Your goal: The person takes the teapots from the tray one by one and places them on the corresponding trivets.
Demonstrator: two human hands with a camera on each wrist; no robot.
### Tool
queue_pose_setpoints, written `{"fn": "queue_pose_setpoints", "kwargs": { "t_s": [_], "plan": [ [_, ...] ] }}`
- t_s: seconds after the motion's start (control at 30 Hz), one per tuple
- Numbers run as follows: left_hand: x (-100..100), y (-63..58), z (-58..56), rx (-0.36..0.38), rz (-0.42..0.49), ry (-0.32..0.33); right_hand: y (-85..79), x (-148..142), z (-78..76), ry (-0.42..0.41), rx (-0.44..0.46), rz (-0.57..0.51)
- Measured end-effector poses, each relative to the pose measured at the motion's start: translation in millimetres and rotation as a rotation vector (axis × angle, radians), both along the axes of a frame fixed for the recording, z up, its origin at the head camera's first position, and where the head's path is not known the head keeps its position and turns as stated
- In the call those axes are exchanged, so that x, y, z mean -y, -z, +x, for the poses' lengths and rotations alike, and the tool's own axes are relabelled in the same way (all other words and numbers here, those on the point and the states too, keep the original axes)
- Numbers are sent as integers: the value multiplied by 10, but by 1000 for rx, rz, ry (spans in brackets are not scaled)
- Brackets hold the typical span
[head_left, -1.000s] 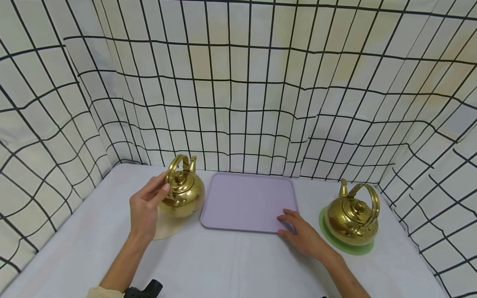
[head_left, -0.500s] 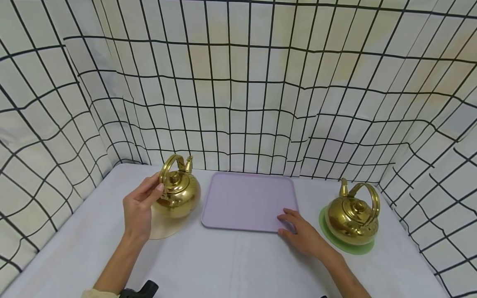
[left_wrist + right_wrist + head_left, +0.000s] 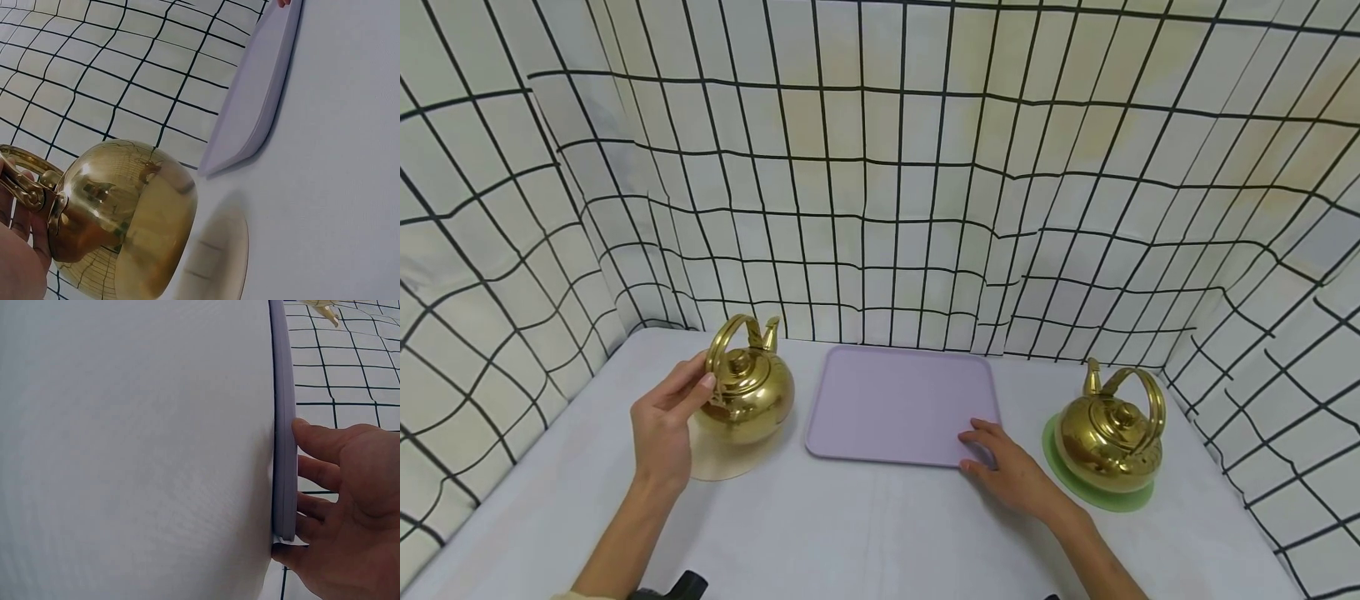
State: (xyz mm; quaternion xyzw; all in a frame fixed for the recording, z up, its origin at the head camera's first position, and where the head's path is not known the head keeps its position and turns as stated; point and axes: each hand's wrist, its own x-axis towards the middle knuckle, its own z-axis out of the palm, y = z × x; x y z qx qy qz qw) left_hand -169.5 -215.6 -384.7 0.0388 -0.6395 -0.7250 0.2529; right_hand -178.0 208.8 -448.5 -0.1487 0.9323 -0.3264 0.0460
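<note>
My left hand [image 3: 662, 429] holds a shiny brass kettle [image 3: 758, 400] by its arched handle, thumb on the near side. The kettle's spout points toward the back wall. Below its body, a round beige mat [image 3: 724, 463] shows, and a gap between kettle and mat [image 3: 215, 262] appears in the left wrist view. A flat lilac tray [image 3: 902, 400] lies at the table's middle. At its front right corner rests my right hand [image 3: 1011, 475], fingers spread and relaxed, the thumb touching the tray's edge [image 3: 285, 456] in the right wrist view.
A second brass kettle [image 3: 1108, 446] stands on a round green mat [image 3: 1101, 500] to the right. White cloth [image 3: 865, 533] covers the table. Wire-grid-patterned white walls [image 3: 880, 192] close off the back and both sides.
My left hand has moved steadily left with the kettle, away from the tray and over the beige mat. The right hand and the tray have stayed put.
</note>
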Motion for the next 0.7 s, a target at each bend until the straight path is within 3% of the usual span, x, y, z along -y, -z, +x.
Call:
{"fn": "queue_pose_setpoints", "kwargs": {
  "t_s": [0.7],
  "plan": [
    [108,63,64,8,71,-43,30,-6,-16,0,-15,4]
  ]
}}
